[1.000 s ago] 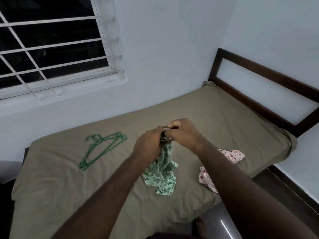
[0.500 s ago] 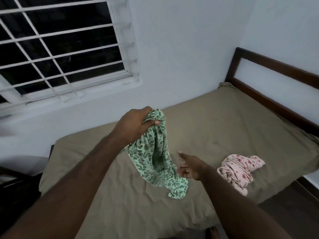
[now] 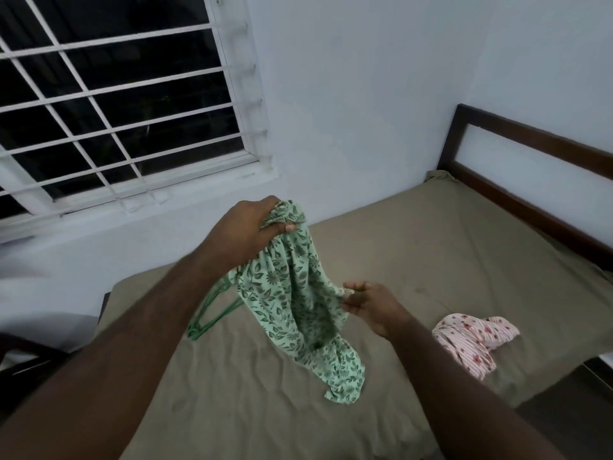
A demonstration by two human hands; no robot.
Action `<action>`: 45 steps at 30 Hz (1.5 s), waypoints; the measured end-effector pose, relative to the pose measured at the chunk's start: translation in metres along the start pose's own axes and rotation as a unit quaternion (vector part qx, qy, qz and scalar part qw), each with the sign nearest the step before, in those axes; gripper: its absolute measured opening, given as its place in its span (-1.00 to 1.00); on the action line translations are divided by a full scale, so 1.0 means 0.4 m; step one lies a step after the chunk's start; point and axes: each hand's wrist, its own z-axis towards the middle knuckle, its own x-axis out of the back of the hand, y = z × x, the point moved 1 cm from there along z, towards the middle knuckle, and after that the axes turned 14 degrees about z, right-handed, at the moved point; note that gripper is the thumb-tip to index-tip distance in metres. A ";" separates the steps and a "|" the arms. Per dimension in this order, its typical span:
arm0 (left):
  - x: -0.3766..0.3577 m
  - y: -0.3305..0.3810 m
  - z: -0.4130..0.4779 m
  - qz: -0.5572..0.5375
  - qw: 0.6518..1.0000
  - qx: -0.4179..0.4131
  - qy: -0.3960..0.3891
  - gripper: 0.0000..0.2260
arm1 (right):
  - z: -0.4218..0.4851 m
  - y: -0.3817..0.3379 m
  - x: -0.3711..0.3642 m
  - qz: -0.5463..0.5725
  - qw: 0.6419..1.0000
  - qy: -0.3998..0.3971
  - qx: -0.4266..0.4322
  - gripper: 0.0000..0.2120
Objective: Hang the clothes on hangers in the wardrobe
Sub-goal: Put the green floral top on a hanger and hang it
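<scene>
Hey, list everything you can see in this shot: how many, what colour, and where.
green garment: one, light green with a dark leaf print, hanging above the bed
pink garment: one, pink-and-white striped with flowers, crumpled on the bed at the right
hangers: count unclear, green, on the bed, partly hidden behind the left forearm
bed: one, olive sheet, dark wooden frame
window: one, white grille, upper left
left hand: grips the green garment's top
right hand: at the green garment's right edge, grip unclear
</scene>
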 end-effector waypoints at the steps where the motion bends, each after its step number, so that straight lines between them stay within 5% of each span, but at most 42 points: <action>1: 0.012 -0.008 0.020 0.010 1.000 -0.002 -0.004 -0.69 | -0.002 -0.042 0.012 -0.069 0.997 -0.001 0.035 -0.76; 6: 0.076 -0.045 0.170 0.038 0.998 0.009 -0.043 -0.69 | 0.019 -0.301 0.056 -0.300 0.940 0.038 0.157 -0.76; 16: 0.177 0.019 0.671 0.092 0.993 0.075 -0.017 -0.67 | 0.097 -0.908 0.034 -0.392 0.875 0.100 0.264 -0.85; 23: 0.243 -0.007 0.817 0.160 0.956 0.151 0.196 -0.80 | 0.066 -1.119 -0.030 -0.302 0.861 0.097 0.398 -0.89; 26: 0.196 -0.021 0.697 0.117 0.933 0.165 0.299 -0.81 | 0.049 -1.024 -0.046 -0.296 0.853 0.080 0.423 -0.89; 31: -0.031 -0.147 0.308 0.109 0.928 0.192 0.299 -0.66 | 0.072 -0.621 -0.010 -0.348 0.875 0.063 0.331 -0.90; 37: -0.438 -0.354 -0.216 0.144 0.966 0.184 0.107 -0.65 | 0.176 0.010 0.063 -0.324 0.930 0.129 0.113 -0.86; 40: -0.644 -0.429 -0.438 0.120 0.971 0.206 0.010 -0.62 | 0.241 0.301 0.135 -0.209 0.961 0.174 -0.047 -0.76; 45: -0.980 -0.430 -0.797 0.041 0.945 0.275 -0.172 -0.55 | 0.327 0.673 0.264 -0.241 0.928 0.245 -0.147 -0.85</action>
